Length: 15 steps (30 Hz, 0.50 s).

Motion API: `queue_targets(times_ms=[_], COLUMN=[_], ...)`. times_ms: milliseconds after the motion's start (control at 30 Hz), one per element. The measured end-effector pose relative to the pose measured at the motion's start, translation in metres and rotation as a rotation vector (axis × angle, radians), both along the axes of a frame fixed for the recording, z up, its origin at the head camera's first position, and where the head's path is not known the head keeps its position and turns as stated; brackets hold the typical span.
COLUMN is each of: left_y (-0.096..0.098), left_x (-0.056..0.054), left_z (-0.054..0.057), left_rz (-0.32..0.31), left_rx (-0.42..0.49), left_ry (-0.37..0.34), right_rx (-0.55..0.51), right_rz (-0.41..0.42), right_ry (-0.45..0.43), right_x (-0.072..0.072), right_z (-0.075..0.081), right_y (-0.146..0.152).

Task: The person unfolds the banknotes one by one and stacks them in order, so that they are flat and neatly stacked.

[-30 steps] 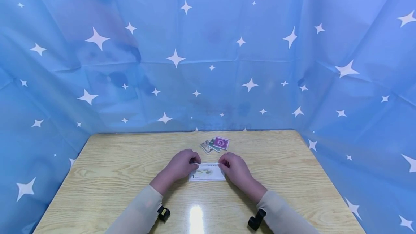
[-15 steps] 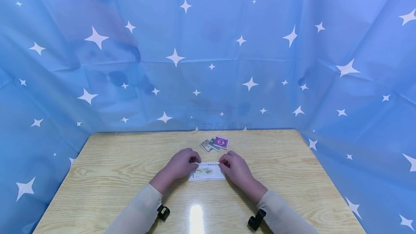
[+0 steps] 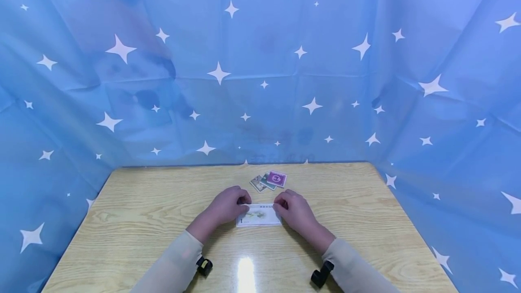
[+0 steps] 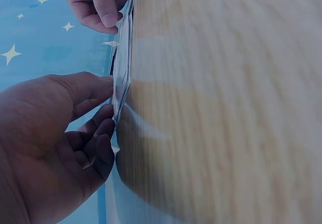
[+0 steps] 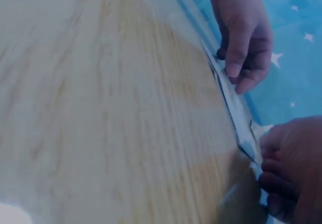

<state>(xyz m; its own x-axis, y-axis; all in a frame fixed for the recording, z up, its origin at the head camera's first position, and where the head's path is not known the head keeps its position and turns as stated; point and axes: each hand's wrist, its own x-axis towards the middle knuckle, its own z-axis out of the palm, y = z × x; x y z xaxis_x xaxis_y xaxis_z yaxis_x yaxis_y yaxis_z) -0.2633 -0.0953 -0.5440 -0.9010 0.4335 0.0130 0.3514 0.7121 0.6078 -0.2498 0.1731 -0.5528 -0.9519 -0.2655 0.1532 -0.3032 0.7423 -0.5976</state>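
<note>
In the head view, a white paper slip (image 3: 260,219), printed like a banknote with a "1" and a pale green plant motif, lies near the middle of the wooden table. My left hand (image 3: 226,206) pinches its upper left corner between thumb and curled fingers. At the upper right corner, my right hand (image 3: 296,211) pinches it the same way. Seen edge-on in the left wrist view, the slip (image 4: 122,65) shows thin layered edges low over the tabletop. The right wrist view shows both hands along the slip's (image 5: 234,108) far edge.
Just beyond the hands, a purple card (image 3: 277,178), a green card (image 3: 265,181) and a greyish card (image 3: 257,183) overlap in a fan. A blue star-patterned curtain (image 3: 264,121) hangs behind the table (image 3: 154,202). Light glares near the front.
</note>
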Motion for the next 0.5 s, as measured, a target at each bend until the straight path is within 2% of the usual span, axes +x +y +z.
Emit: queue_targets(times_ms=[200, 300, 500], left_y=[0.001, 0.004, 0.012], left_x=[0.000, -0.004, -0.019], left_z=[0.003, 0.005, 0.012], left_rz=[0.024, 0.029, 0.043], left_rx=[0.022, 0.057, 0.165], left_ry=[0.022, 0.034, -0.006], right_rx=[-0.059, -0.071, -0.064], right_rz=[-0.018, -0.034, -0.082], right_ry=[0.015, 0.016, 0.005], right_x=[-0.006, -0.010, -0.025], right_z=[0.003, 0.006, 0.011], right_y=[0.001, 0.002, 0.007])
